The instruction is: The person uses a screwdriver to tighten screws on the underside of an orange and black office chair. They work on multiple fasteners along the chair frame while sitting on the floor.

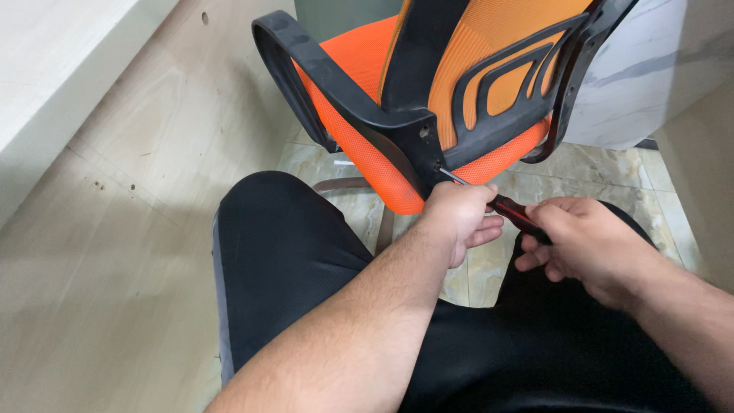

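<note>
Pale wooden panels (115, 229) fill the left side of the view, marked with a few small drill holes, and a lighter board (53, 61) runs along the top left corner. Glossy beige floor tiles (604, 172) show further right, under and behind an office chair (359, 61) with an orange mesh seat and back set in a black plastic frame. Its black armrest (306, 69) loops up on the left and joins the back frame at a thick black bracket (417, 138), where a small screw hole is visible.

Below the chair, the person's legs in dark trousers (283, 252) spread across the lower middle of the view. The left hand (456, 218) comes up from the bottom centre, its fingers curled closed around the front of a screwdriver (505, 206), close to where the metal shaft meets the handle. The shaft slants up and left, and its tip sits at the bracket, just below the screw hole. Just to the right, the right hand (592, 245) wraps its fingers shut around the rear of the dark red and black handle. The two hands lie close together, nearly touching, just in front of the lower edge of the orange seat. A grey marbled panel (657, 84) stands behind the chair at the top right.
</note>
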